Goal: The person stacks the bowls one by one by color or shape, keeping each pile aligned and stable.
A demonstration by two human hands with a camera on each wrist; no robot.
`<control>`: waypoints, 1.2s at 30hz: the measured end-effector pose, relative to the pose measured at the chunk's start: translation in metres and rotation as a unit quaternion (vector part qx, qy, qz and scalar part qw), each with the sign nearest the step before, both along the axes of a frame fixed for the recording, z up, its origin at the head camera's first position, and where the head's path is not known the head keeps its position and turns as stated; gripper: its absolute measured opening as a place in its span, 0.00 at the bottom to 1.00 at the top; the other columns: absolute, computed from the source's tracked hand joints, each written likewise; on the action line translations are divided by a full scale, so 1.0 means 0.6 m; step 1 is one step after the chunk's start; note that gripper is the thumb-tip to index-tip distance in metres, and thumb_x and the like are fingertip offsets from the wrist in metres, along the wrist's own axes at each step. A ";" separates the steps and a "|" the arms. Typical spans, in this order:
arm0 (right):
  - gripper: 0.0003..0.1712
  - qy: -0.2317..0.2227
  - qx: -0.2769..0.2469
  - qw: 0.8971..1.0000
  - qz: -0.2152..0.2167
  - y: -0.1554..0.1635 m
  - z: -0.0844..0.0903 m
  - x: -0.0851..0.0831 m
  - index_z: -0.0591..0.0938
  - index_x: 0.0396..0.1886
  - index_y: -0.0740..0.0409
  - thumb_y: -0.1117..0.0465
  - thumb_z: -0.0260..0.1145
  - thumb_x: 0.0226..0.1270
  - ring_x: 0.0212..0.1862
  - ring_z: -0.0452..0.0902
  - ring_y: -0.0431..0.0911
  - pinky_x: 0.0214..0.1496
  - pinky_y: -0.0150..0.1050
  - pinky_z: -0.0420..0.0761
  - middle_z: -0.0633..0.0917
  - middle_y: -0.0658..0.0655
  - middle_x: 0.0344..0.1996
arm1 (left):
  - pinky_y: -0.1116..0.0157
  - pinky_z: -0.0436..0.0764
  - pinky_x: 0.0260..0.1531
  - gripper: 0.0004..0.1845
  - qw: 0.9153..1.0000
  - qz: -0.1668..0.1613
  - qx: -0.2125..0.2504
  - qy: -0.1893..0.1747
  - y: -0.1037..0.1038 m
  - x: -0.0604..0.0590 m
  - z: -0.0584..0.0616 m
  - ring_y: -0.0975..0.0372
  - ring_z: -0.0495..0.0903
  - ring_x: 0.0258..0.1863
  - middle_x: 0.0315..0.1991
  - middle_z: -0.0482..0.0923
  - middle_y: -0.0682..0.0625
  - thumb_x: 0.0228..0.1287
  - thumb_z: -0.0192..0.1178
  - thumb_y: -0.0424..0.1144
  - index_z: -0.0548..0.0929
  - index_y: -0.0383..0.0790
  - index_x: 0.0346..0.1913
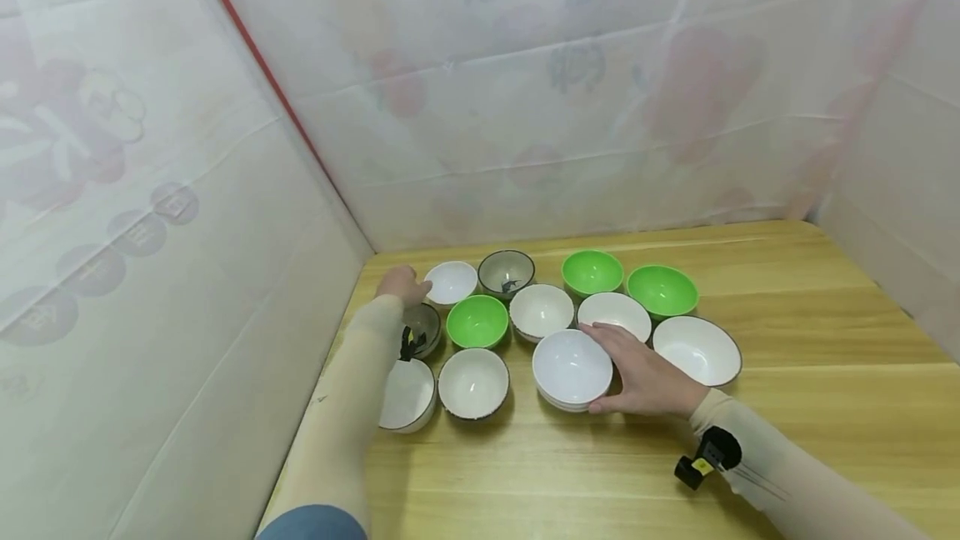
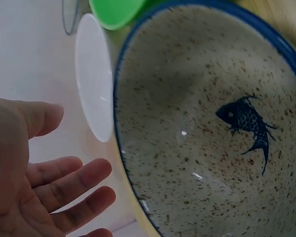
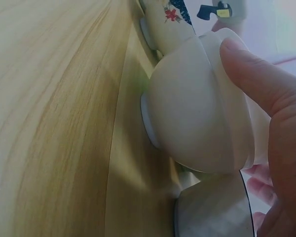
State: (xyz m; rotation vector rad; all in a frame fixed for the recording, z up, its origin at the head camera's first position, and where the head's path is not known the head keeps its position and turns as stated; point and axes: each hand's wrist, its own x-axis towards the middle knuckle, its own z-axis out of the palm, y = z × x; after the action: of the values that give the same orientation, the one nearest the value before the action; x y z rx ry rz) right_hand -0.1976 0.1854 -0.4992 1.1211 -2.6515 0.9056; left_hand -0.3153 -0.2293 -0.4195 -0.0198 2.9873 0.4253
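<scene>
My right hand [image 1: 647, 375] grips a stack of nested white bowls [image 1: 572, 365] at the front of the group, thumb on the near side and fingers on the far side. In the right wrist view the thumb [image 3: 251, 74] presses the rim of the stack [image 3: 187, 108]. At the back left, my left hand [image 1: 402, 286] is beside a plain white bowl [image 1: 451, 282]. The left wrist view has its fingers [image 2: 74, 187] loosely spread, holding nothing. A speckled bowl [image 2: 187, 123] with a blue fish inside lies close to that wrist.
Green bowls [image 1: 477, 322] and several white ones, such as a dark-rimmed bowl [image 1: 473, 383], crowd around on the wooden table [image 1: 510, 482]. Another fish bowl [image 1: 507, 272] stands at the back. Printed white sheeting [image 1: 187, 315] walls the left side and the back.
</scene>
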 end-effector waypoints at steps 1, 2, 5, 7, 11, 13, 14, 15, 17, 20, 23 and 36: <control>0.67 0.002 -0.001 1.000 0.000 0.000 0.000 0.000 0.58 0.74 0.58 0.28 0.73 0.40 0.69 0.58 0.52 0.63 0.57 0.66 0.65 0.54 0.69 | 0.51 0.73 0.55 0.27 1.000 0.002 0.000 -0.004 0.000 -0.003 -0.003 0.44 0.75 0.55 0.57 0.76 0.35 0.69 0.52 0.50 0.76 0.26 0.56; 0.67 0.003 -0.003 1.000 0.001 0.001 0.000 -0.001 0.58 0.74 0.58 0.28 0.73 0.40 0.69 0.58 0.52 0.63 0.57 0.67 0.65 0.54 0.69 | 0.51 0.75 0.52 0.26 1.000 0.008 0.003 -0.005 0.001 -0.006 -0.006 0.46 0.76 0.52 0.54 0.77 0.35 0.69 0.52 0.50 0.78 0.27 0.52; 0.67 0.004 -0.009 1.000 0.005 0.001 -0.001 -0.002 0.59 0.74 0.59 0.28 0.73 0.40 0.69 0.58 0.51 0.63 0.57 0.68 0.66 0.54 0.69 | 0.56 0.77 0.39 0.21 0.999 0.027 0.015 -0.015 0.003 -0.012 -0.014 0.52 0.77 0.36 0.40 0.79 0.40 0.69 0.52 0.50 0.78 0.30 0.37; 0.67 0.004 -0.009 1.000 0.008 0.002 -0.001 -0.002 0.59 0.74 0.59 0.28 0.73 0.40 0.69 0.58 0.51 0.63 0.57 0.67 0.66 0.54 0.69 | 0.59 0.74 0.29 0.20 0.999 0.035 0.019 -0.023 0.004 -0.016 -0.020 0.56 0.72 0.27 0.29 0.74 0.45 0.69 0.52 0.50 0.74 0.35 0.28; 0.67 0.001 0.000 1.000 0.008 0.003 -0.002 -0.002 0.57 0.74 0.59 0.28 0.72 0.41 0.70 0.56 0.51 0.63 0.57 0.67 0.65 0.54 0.69 | 0.63 0.67 0.21 0.23 0.999 0.038 0.022 -0.029 0.006 -0.022 -0.027 0.59 0.64 0.20 0.19 0.64 0.50 0.69 0.52 0.50 0.66 0.40 0.19; 0.67 -0.001 0.008 1.000 0.006 0.003 -0.002 -0.003 0.56 0.74 0.58 0.27 0.71 0.42 0.70 0.55 0.51 0.64 0.56 0.66 0.64 0.53 0.70 | 0.64 0.66 0.20 0.24 0.999 0.038 0.018 -0.028 0.007 -0.024 -0.029 0.59 0.64 0.20 0.18 0.62 0.51 0.69 0.51 0.49 0.64 0.41 0.17; 0.67 -0.003 0.011 1.000 0.005 0.003 -0.002 -0.003 0.56 0.75 0.58 0.27 0.71 0.42 0.70 0.55 0.50 0.64 0.56 0.66 0.63 0.53 0.70 | 0.64 0.65 0.19 0.24 0.999 0.040 0.019 -0.030 0.007 -0.024 -0.030 0.59 0.63 0.19 0.17 0.62 0.51 0.69 0.51 0.49 0.64 0.41 0.17; 0.67 -0.004 0.014 1.000 0.006 0.003 -0.001 -0.003 0.56 0.75 0.58 0.26 0.70 0.42 0.71 0.55 0.50 0.64 0.56 0.66 0.63 0.52 0.70 | 0.64 0.65 0.19 0.24 0.998 0.044 0.021 -0.032 0.007 -0.025 -0.031 0.59 0.63 0.19 0.17 0.61 0.51 0.69 0.51 0.49 0.64 0.41 0.16; 0.67 -0.010 0.016 1.000 0.005 0.003 0.000 -0.004 0.55 0.75 0.57 0.26 0.70 0.42 0.71 0.55 0.50 0.65 0.56 0.66 0.62 0.52 0.70 | 0.64 0.66 0.19 0.25 0.998 0.050 0.020 -0.039 0.006 -0.026 -0.035 0.59 0.63 0.20 0.16 0.61 0.51 0.70 0.50 0.49 0.64 0.41 0.16; 0.67 -0.016 0.017 1.000 0.005 0.003 0.000 -0.004 0.55 0.75 0.57 0.26 0.70 0.42 0.71 0.55 0.51 0.65 0.55 0.66 0.62 0.52 0.71 | 0.59 0.69 0.28 0.23 0.996 0.068 0.025 -0.055 0.005 -0.030 -0.042 0.58 0.66 0.23 0.18 0.63 0.50 0.70 0.50 0.49 0.65 0.41 0.17; 0.67 -0.014 0.016 1.000 0.005 0.002 0.001 -0.004 0.55 0.75 0.57 0.26 0.70 0.42 0.71 0.55 0.52 0.64 0.56 0.67 0.62 0.53 0.71 | 0.47 0.71 0.44 0.20 0.994 0.084 0.022 -0.072 0.002 -0.037 -0.052 0.54 0.73 0.33 0.26 0.71 0.48 0.69 0.49 0.50 0.70 0.40 0.23; 0.66 -0.018 0.009 1.000 0.002 0.001 -0.001 -0.002 0.56 0.75 0.56 0.27 0.71 0.42 0.70 0.56 0.50 0.64 0.54 0.67 0.62 0.52 0.71 | 0.35 0.59 0.57 0.21 0.989 0.105 0.014 -0.108 0.010 -0.042 -0.067 0.48 0.73 0.54 0.54 0.76 0.41 0.71 0.42 0.49 0.79 0.36 0.46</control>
State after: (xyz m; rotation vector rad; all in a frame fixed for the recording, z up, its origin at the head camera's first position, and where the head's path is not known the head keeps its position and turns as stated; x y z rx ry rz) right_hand -0.1988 0.1859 -0.5000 1.1251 -2.6922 0.9151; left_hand -0.3405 -0.2235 -0.4599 -0.3562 2.7739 0.4541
